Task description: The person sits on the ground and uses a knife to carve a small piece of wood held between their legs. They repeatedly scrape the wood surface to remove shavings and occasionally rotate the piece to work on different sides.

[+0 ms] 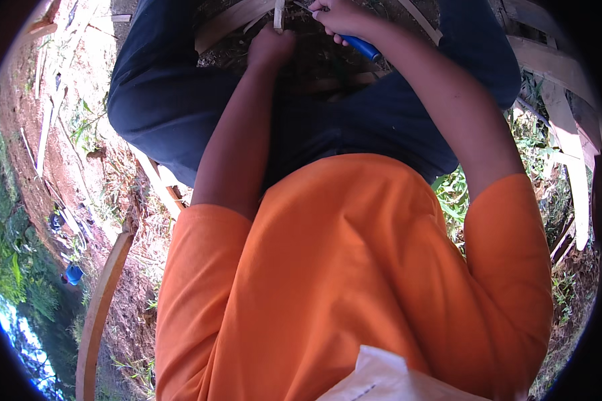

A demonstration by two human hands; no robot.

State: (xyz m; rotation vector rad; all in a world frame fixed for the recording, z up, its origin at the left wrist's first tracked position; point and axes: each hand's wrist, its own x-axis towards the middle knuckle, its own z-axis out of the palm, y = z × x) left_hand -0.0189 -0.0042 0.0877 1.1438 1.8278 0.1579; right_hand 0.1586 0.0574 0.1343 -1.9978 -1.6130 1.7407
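Note:
At the top of the view, between my bent knees, my left hand (272, 48) is closed around a thin, pale wooden strip (279, 15) that sticks up out of the fist. To its right, my right hand (344, 19) grips a blue-handled tool (361, 47); the handle's end points down and to the right. A thin dark part of this tool runs left toward the strip, but the upper edge of the picture cuts it off, so its kind cannot be made out. The two hands are apart.
Curved pieces of wood (227, 25) lie on the shaded ground by my hands. A long wooden beam (104, 314) stands at the left. Planks (568, 160) lean at the right, near grass (455, 200). Far left is a person in blue (72, 274).

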